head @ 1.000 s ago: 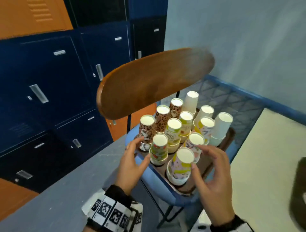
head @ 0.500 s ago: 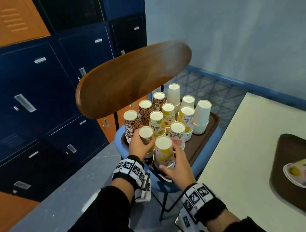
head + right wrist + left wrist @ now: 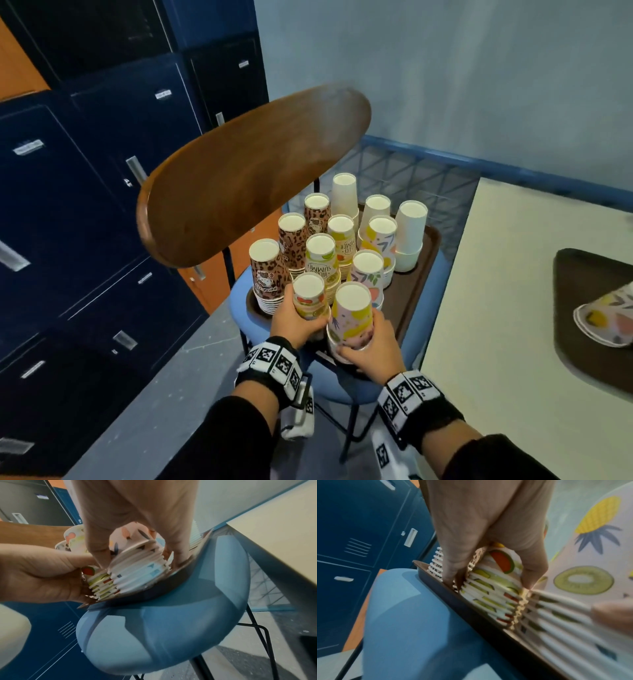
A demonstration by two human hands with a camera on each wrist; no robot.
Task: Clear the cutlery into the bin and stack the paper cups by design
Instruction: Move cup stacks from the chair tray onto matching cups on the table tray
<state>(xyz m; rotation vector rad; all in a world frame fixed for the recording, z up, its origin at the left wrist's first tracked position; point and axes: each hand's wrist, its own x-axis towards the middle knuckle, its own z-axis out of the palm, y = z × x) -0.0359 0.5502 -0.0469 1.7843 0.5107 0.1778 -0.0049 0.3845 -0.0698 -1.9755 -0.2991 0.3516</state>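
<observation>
With the fruit-print cup stack [image 3: 310, 298] gripped by the left hand [image 3: 294, 320] and the pastel stack [image 3: 351, 317] by the right hand [image 3: 371, 346] on the chair's brown tray [image 3: 416, 291], stacking is under way; a straight lift is needed next.

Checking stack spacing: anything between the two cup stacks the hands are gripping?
Nothing. The fruit-print stack and pastel stack touch rim to rim, shown in the right wrist view.
</observation>
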